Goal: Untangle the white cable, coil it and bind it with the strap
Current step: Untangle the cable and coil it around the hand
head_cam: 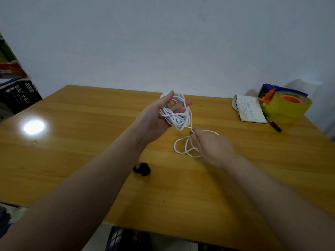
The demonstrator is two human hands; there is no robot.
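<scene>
Left hand (155, 116): raised, fingers curled through tangled thin white cable (175, 116), to hold the bundle together. Right hand (213, 147): pinches a trailing strand, apparently to draw loops free. Crumpled black fabric strap (142, 169): lying apart on wooden table (81, 151), awaiting binding.

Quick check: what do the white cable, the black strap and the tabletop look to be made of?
White cable: probably a smooth plastic jacket; it bends in soft loops. Black strap: likely matte fabric; crumpled, no shine. Tabletop: wood or wood-look laminate, glossy; grain lines and a light reflection.
</scene>
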